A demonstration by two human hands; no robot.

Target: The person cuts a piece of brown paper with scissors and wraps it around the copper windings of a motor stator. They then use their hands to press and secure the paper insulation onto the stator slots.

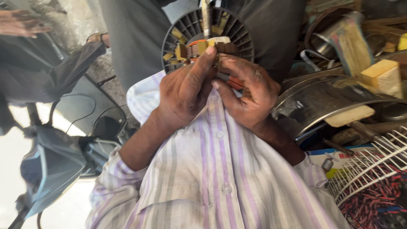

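Observation:
I hold a round black slotted motor core [237,36] up in front of my grey-trousered lap. A metal shaft [206,17] sticks out of its middle, and yellowish insulation strips [177,34] sit in several slots. My left hand [184,91] grips the core's lower left, its thumb pressed on a tan strip [203,46] near the centre. My right hand [250,91] closes on the lower right, fingers curled over an orange part [233,82]. My hands hide the lower half of the core.
A curved shiny metal sheet [322,99], wooden blocks [383,74] and tools lie at right. A white wire guard [373,169] over red and black wires [369,203] is at bottom right. A parked scooter [51,157] stands at left. Another person's hand [19,23] shows top left.

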